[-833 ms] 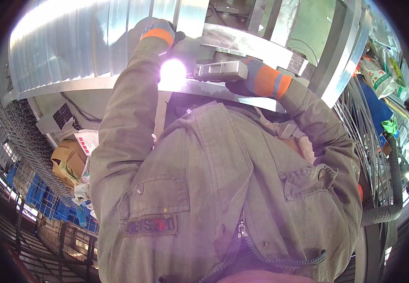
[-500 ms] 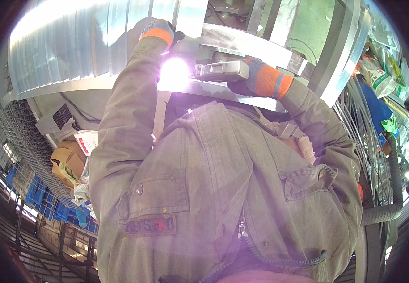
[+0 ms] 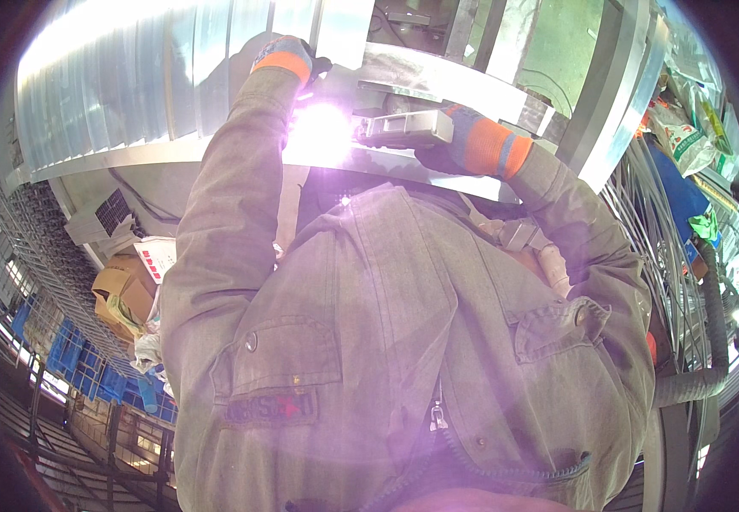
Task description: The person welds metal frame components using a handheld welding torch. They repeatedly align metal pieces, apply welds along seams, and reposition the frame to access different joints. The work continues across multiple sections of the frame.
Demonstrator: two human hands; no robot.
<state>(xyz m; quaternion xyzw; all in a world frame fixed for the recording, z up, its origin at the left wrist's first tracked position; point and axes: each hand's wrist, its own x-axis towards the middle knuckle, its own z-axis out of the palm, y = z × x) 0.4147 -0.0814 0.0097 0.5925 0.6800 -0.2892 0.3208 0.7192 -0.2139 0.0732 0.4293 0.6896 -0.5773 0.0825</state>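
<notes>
My right hand [image 3: 472, 143], in a grey and orange work glove, is closed around a boxy grey welding gun [image 3: 408, 129]. A blinding white-violet glare [image 3: 320, 134] burns at the gun's left end, on the near edge of the metal workpiece [image 3: 152, 155], and hides the spot beneath it. Just beyond that glare, my gloved left hand [image 3: 285, 58] rests on the shiny ribbed metal panel [image 3: 152, 77]. Its thumb juts to the right and its fingers look curled in; what they hold, if anything, is hidden.
Metal bars [image 3: 518, 38] form an open frame at the far right. Thin rods or wires [image 3: 655, 222] and plastic bags [image 3: 685, 136] lie along the right, beside a dark ribbed hose [image 3: 693, 388]. A cardboard box [image 3: 124, 288] and wire mesh [image 3: 24, 218] stand at the left.
The welding gun and my right hand have shifted very slightly to the right. The glare has grown wider and brighter. My left hand has hardly moved.
</notes>
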